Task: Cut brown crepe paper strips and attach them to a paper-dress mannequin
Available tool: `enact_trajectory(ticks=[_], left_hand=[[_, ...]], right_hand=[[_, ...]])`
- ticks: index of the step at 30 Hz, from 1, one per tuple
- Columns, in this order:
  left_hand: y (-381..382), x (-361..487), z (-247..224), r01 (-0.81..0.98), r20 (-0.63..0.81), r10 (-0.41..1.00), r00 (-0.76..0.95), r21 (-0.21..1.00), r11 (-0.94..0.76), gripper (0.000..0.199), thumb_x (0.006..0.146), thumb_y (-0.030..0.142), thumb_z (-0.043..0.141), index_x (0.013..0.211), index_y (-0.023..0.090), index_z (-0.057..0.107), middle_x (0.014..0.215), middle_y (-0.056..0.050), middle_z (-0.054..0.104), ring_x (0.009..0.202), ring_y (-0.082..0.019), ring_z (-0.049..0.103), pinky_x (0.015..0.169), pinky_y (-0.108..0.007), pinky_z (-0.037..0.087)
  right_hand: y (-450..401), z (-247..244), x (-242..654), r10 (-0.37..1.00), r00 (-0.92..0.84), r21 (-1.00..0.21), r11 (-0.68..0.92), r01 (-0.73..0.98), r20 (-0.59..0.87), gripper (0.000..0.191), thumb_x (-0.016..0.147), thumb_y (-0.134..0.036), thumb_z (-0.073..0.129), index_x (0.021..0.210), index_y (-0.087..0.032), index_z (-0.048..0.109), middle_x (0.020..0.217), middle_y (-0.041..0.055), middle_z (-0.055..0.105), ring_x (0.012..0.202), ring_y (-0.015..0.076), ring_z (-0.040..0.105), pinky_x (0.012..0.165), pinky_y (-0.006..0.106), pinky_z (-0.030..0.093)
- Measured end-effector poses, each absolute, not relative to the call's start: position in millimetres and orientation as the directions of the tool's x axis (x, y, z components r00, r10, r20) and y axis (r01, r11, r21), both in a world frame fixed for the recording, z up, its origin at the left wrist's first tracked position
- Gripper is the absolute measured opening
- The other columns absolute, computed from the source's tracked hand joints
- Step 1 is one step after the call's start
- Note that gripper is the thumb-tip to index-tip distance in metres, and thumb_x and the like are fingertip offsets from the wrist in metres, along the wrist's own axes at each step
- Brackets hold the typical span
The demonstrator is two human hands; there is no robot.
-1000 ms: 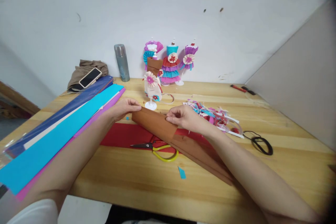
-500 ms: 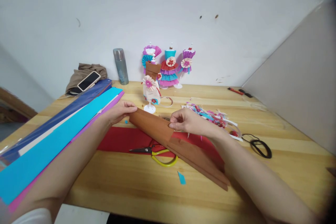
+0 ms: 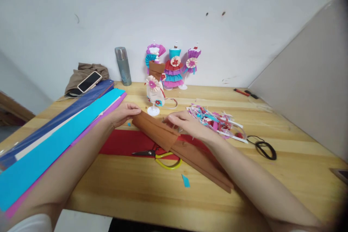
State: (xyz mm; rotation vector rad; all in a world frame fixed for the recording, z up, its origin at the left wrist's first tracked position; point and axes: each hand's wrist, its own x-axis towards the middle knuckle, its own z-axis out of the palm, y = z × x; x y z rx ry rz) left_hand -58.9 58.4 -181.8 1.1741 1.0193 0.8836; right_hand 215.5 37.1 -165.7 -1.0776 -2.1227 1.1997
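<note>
One wooden table point(image 3: 114, 185) spans the scene below a pale wall. Long turquoise sheets point(image 3: 58, 145) lie along its left side, with purple and cream ones beneath. Across the middle lies a red sheet point(image 3: 116, 143), partly covered by a folded brown sheet point(image 3: 154, 128) that slants from far left to near right. The left hand point(image 3: 125, 113) grasps the brown sheet's far left corner between thumb and fingers. The right hand point(image 3: 187, 122) is at that sheet's far edge, fingers partly hidden; whether it grips the paper, I cannot tell. Four dressed miniature mannequins point(image 3: 156, 88) stand on the far side, the nearest with a brown top. A heap of coloured scraps point(image 3: 214, 119) sits right of them, beyond the right hand. Farther left are crumpled brown cloth point(image 3: 91, 69) and an upright metal bottle point(image 3: 123, 66). Yellow-handled scissors point(image 3: 159, 156) lie partly on the red sheet, blades pointing left. A phone point(image 3: 89, 81) rests by the cloth, a black cord point(image 3: 265, 150) on the right, and one small turquoise scrap point(image 3: 185, 181) near the scissors.
</note>
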Motion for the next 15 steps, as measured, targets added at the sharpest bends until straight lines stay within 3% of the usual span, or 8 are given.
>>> enact_trajectory(ticks=[6,12,15], left_hand=[[57,-56,-181,-0.014,-0.162,0.937,0.311,0.985,0.174,0.037,0.054,0.040,0.089,0.067,0.011,0.071,0.065,-0.004,0.067,0.061,-0.011,0.056,0.059,-0.022,0.039],[57,-61,-183,-0.034,-0.150,0.928,0.340,0.984,0.172,0.055,0.059,0.061,0.080,0.093,0.017,0.076,0.095,-0.009,0.074,0.089,-0.019,0.064,0.079,-0.027,0.046],[58,-63,-184,0.003,-0.170,0.907,0.386,0.983,0.183,0.055,0.058,0.057,0.083,0.095,0.017,0.076,0.097,-0.009,0.074,0.091,-0.019,0.065,0.081,-0.026,0.045]], right_hand=[[31,-176,198,0.834,-0.551,-0.853,0.311,0.418,0.033,0.030,0.077,-0.040,0.056,0.058,-0.017,0.053,0.053,-0.0051,0.042,0.051,0.0085,0.035,0.052,0.024,0.027],[30,-179,199,0.871,-0.490,-0.865,0.279,0.417,0.045,0.026,0.077,-0.034,0.056,0.058,-0.016,0.056,0.053,-0.0043,0.044,0.051,0.0085,0.036,0.052,0.023,0.028],[30,-181,199,0.876,-0.480,-0.855,0.284,0.433,0.047,0.025,0.077,-0.034,0.056,0.059,-0.016,0.058,0.054,-0.0035,0.047,0.052,0.0092,0.039,0.052,0.023,0.030]])
